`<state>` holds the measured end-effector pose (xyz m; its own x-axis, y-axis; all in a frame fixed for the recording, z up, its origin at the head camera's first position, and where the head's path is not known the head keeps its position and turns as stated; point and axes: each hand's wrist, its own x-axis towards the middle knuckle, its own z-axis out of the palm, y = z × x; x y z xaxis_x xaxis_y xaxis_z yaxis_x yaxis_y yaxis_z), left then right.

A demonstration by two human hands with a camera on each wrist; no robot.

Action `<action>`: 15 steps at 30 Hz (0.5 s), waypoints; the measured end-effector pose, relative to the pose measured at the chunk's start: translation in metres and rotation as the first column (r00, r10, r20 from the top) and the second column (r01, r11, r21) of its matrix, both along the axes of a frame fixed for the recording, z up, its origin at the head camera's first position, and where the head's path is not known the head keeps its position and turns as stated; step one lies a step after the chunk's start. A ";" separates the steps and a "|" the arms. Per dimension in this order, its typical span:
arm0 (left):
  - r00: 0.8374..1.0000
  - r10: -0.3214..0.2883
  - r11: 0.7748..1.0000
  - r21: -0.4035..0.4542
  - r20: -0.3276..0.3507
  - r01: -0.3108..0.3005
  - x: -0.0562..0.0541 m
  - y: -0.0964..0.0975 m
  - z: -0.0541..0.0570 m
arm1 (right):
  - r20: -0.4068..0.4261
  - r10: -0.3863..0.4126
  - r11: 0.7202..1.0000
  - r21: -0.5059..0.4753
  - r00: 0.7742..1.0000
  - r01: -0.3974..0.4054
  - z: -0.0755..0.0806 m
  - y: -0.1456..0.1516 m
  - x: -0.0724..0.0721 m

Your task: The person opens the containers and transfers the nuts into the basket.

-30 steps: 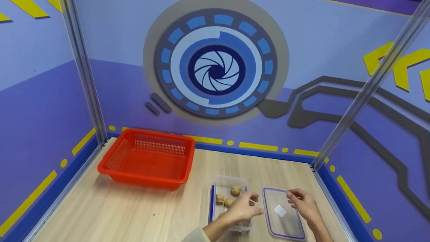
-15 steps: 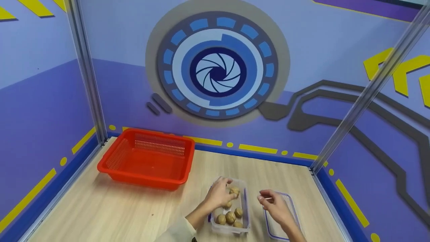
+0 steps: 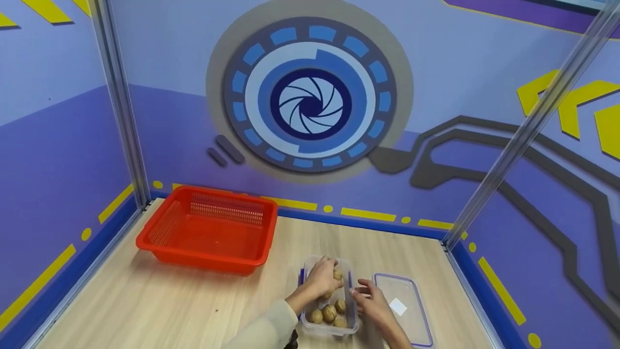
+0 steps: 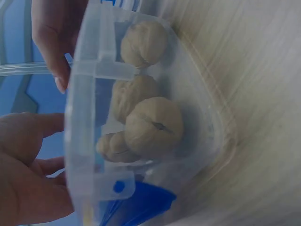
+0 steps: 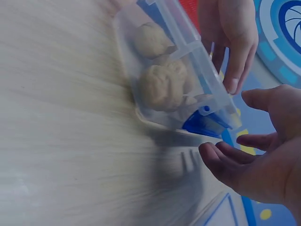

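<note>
A clear plastic food container (image 3: 329, 330) with blue side clips stands on the table, holding several walnuts (image 3: 329, 313). My left hand (image 3: 320, 279) reaches over its left side, thumb and fingers down at a walnut (image 3: 338, 274) near the far end. Whether they grip that walnut I cannot tell. In the left wrist view the rim and wall of the container hide these fingertips. Just outside the right rim is my right hand (image 3: 372, 301), fingers loosely bent and apart; it holds nothing in the right wrist view. Nearer walnuts (image 4: 154, 125) show through the container's wall.
The container's lid (image 3: 412, 296), clear with a blue seal and a white square label, lies flat to the right of the container. A red perforated basket (image 3: 208, 259) stands at the back left. Patterned walls (image 3: 169, 121) and metal posts enclose the wooden table (image 3: 184, 305).
My left hand has swung from the container's right side over to the walnuts at its far end. My right hand has moved left, from over the lid to beside the container.
</note>
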<state>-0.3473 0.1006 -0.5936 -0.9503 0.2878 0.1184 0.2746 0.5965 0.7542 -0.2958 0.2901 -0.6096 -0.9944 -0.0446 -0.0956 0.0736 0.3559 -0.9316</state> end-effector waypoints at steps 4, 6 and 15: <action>0.999 0.012 1.000 -0.013 -0.034 -0.012 -0.004 0.007 -0.010 | 0.083 -0.005 1.000 -0.026 0.997 0.007 -0.009 -0.001 -0.004; 0.998 0.013 1.000 -0.021 -0.061 -0.014 -0.006 0.009 -0.016 | 0.098 -0.001 0.999 -0.037 0.995 0.005 -0.012 -0.001 -0.006; 0.989 0.022 0.998 -0.048 -0.147 -0.030 -0.020 0.016 -0.042 | 0.136 0.024 0.987 -0.159 0.990 -0.003 -0.019 0.002 -0.012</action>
<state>-0.3674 0.1162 -0.6359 -0.9311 0.2722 0.2429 0.3637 0.6409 0.6760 -0.3077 0.2920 -0.6287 -0.9716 -0.0833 -0.2213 0.2003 0.2072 -0.9576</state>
